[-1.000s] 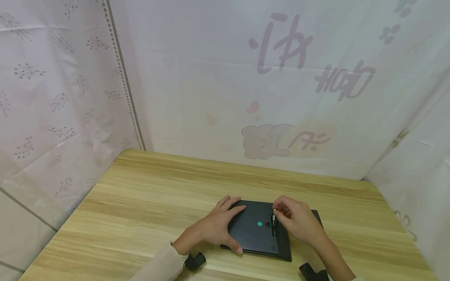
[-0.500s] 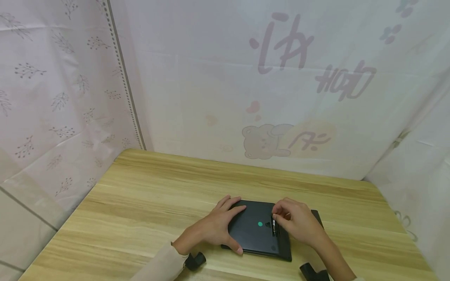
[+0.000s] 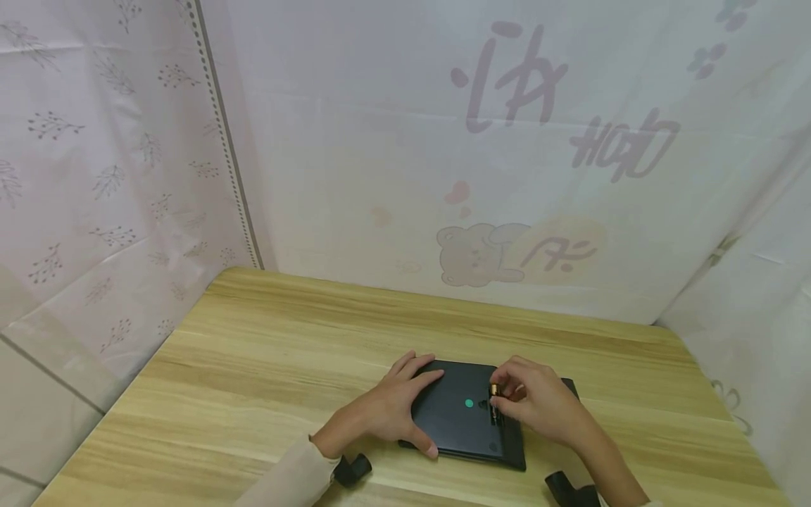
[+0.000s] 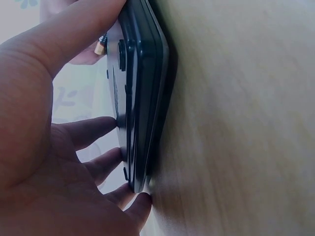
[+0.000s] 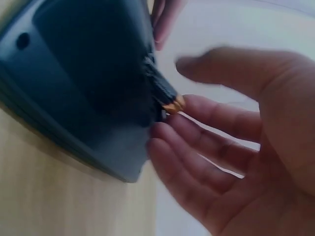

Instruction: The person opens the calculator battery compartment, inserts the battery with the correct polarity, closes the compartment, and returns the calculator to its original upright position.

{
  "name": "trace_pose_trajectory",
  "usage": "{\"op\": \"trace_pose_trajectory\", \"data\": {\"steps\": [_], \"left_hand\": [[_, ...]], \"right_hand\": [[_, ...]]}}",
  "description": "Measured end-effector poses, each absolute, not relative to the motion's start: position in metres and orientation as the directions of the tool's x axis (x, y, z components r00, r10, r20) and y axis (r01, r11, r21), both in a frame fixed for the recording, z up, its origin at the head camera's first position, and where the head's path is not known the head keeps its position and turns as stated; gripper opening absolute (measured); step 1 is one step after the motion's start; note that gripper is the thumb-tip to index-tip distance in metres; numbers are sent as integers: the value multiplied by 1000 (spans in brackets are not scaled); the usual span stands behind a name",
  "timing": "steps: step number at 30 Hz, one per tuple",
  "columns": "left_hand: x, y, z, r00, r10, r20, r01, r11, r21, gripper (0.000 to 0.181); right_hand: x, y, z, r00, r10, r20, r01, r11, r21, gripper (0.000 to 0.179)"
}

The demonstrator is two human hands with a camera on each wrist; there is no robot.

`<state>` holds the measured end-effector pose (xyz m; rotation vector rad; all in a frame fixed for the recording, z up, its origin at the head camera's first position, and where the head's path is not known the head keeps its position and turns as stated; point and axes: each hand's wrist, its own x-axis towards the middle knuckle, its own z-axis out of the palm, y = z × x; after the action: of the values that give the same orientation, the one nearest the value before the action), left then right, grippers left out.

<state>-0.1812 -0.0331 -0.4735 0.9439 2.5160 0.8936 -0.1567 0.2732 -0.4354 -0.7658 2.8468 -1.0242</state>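
Left hand (image 3: 393, 408), fingers apart, rests on black device (image 3: 451, 422) on the bench (image 3: 285, 338); right hand (image 3: 538, 403), thumb apart, seems to touch the tilted battery (image 5: 164, 88).

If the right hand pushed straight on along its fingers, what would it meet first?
The right hand would likely meet the gold-ended battery first; whether they touch now is unclear.

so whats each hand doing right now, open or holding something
Left hand: open, fingers spread on the black device.
Right hand: open, fingertips at the copper-coloured end of the battery, thumb apart from it.
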Motion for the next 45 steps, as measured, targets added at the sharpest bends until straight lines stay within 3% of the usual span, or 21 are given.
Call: {"op": "trace_pose_trajectory", "data": {"steps": [6,12,25,45], "left_hand": [[-182,-33,-474,-731,679,-68,484,586,649,118],[-182,-33,-474,-731,679,-64,487,585,649,117],[-181,-33,-474,-730,682,-55,494,580,648,117],[-181,-33,-474,-733,677,-60,488,585,648,118]], "right_hand": [[-153,277,-427,-887,-461,24,-379,697,-609,54],[-151,278,-423,-879,-477,9,-406,737,-540,66],[-141,269,-419,-872,-458,-172,-321,800,-507,109],[-137,265,-419,-860,-492,-138,-395,811,-431,92]]}}
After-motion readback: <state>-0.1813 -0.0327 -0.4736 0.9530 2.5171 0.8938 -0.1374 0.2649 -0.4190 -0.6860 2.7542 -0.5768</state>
